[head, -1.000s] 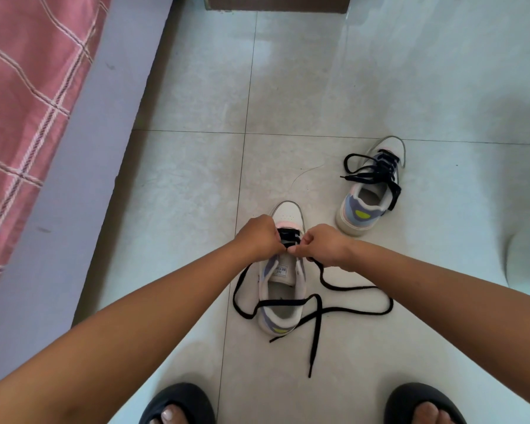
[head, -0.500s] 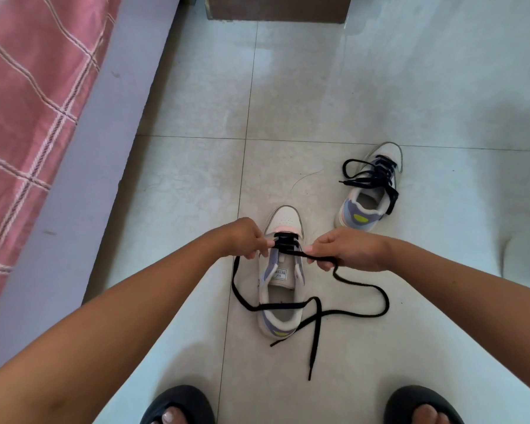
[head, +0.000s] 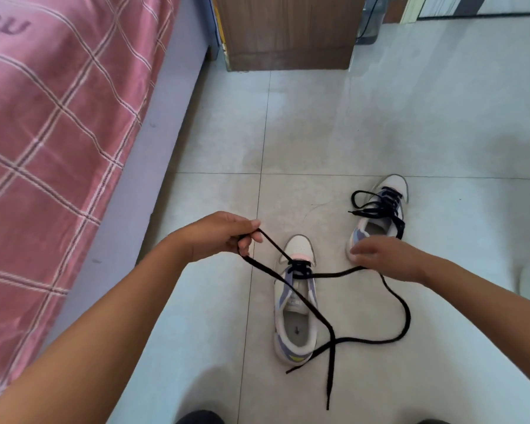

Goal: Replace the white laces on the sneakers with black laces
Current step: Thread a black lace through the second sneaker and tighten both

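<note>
A white and purple sneaker (head: 294,332) lies on the floor tiles, toe pointing away from me. A black lace (head: 367,341) is threaded through its lowest eyelets near the toe, and both long ends trail over the floor and cross by the heel. My left hand (head: 224,237) is raised to the left of the shoe and grips one strand of that lace, pulled taut. My right hand (head: 380,258), blurred, is to the right of the shoe and pinches the other strand. A second sneaker (head: 380,221) with black laces fully threaded lies at the back right.
A bed with a pink checked blanket (head: 49,142) and grey side runs along the left. A brown wooden cabinet (head: 288,35) stands at the back, with a water bottle (head: 372,19) beside it. My dark slippers (head: 199,417) show at the bottom edge.
My hands have moved apart from the shoe's toe, left hand up and left, right hand out to the right, drawing the lace through the eyelets. The camera has tilted up.
</note>
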A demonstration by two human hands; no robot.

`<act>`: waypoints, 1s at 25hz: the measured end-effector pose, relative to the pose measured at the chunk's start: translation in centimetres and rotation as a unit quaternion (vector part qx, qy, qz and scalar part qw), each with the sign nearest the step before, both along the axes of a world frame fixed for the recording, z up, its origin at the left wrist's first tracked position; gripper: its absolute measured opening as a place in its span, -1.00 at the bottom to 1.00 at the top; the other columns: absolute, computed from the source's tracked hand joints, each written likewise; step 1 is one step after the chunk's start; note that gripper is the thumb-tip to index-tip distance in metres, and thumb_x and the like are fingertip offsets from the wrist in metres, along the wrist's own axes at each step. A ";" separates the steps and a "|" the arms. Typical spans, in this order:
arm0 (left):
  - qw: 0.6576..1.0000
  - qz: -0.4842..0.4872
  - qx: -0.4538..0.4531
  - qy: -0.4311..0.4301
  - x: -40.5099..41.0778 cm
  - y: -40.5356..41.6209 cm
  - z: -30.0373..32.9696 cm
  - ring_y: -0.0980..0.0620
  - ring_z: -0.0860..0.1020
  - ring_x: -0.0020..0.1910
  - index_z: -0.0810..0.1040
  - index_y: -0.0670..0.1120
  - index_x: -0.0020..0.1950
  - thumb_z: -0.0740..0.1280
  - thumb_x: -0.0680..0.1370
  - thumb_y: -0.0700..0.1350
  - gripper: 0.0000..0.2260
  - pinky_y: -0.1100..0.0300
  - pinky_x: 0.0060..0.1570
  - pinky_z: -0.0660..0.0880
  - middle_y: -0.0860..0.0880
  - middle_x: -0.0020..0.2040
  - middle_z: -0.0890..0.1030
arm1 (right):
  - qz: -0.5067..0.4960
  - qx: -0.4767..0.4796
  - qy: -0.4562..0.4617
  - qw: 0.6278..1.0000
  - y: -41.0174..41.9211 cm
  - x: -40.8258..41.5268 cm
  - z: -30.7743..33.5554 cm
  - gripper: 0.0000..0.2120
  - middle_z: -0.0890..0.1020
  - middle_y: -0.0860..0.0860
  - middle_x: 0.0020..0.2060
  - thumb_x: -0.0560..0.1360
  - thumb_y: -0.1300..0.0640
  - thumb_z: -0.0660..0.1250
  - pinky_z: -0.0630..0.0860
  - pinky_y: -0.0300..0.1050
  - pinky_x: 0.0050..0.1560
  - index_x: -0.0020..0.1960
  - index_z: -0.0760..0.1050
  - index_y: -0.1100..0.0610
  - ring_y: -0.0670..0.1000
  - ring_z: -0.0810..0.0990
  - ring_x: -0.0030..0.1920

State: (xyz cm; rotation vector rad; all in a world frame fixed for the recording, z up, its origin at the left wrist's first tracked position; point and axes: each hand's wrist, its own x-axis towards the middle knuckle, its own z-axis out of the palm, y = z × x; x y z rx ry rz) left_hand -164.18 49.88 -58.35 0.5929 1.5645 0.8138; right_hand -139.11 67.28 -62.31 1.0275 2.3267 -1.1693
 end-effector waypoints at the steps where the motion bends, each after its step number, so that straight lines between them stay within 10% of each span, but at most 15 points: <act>1: 1.000 -0.027 0.005 0.004 0.2 0.3 0.7 0.06 0.48 -0.41 0.59 -0.17 -0.15 0.21 0.61 -0.08 -0.75 0.16 -0.09 0.54 0.00 -0.46 0.45 | 0.045 0.053 0.030 0.997 -0.8 -1.5 0.6 -0.67 0.53 0.01 0.22 0.54 -0.03 0.28 0.29 -0.24 0.26 0.26 0.50 0.06 -0.02 0.44 0.25; 8: 0.994 -0.082 0.017 0.065 0.9 -0.3 3.1 -0.02 0.56 -0.31 0.63 -0.13 -0.24 0.31 0.55 -0.06 -0.77 0.20 -0.06 0.54 -0.09 -0.41 0.55 | 0.167 0.249 0.073 0.951 -6.1 -9.3 0.7 -0.72 0.58 0.12 0.06 0.64 0.07 0.03 0.41 -0.05 -0.10 0.21 0.42 0.15 0.15 0.53 0.05; 14: 0.998 0.027 0.048 0.007 -2.8 -5.0 3.3 0.04 0.52 -0.45 0.67 -0.11 -0.28 0.56 0.10 0.27 -0.52 0.21 -0.18 0.57 -0.06 -0.48 0.50 | -0.003 0.143 -0.086 0.986 0.1 -6.5 -3.0 -0.76 0.56 0.18 0.08 0.62 0.12 0.08 0.39 -0.09 0.00 0.03 0.46 0.24 0.21 0.50 0.16; 18: 0.999 -0.027 0.015 0.032 -0.5 -3.2 3.1 0.03 0.48 -0.46 0.64 -0.17 -0.20 0.42 0.41 0.07 -0.71 0.23 -0.25 0.52 -0.04 -0.45 0.51 | 0.165 0.170 0.040 0.971 -4.1 -9.1 -0.6 -0.47 0.35 0.10 0.41 0.59 0.03 0.18 0.30 0.01 0.34 0.50 0.13 0.12 0.13 0.32 0.38; 21: 0.995 -0.065 -0.002 0.070 0.6 -2.0 3.2 -0.01 0.54 -0.37 0.63 -0.20 -0.15 0.29 0.57 -0.09 -0.78 0.15 -0.08 0.54 -0.05 -0.42 0.55 | 0.249 0.194 0.202 0.927 -8.5 -11.1 2.0 -0.66 0.63 0.14 0.03 0.59 0.02 0.09 0.45 -0.03 -0.04 0.26 0.45 0.12 0.17 0.56 0.05; 25: 0.991 -0.073 -0.028 0.112 -0.5 -3.1 2.9 0.04 0.57 -0.26 0.64 -0.10 -0.19 0.30 0.57 -0.05 -0.78 0.09 0.06 0.47 -0.04 -0.38 0.61 | 0.251 0.271 0.095 0.924 -6.0 -11.0 1.9 -0.72 0.64 0.13 -0.05 0.63 0.09 0.06 0.44 -0.07 -0.16 0.21 0.46 0.14 0.17 0.57 -0.07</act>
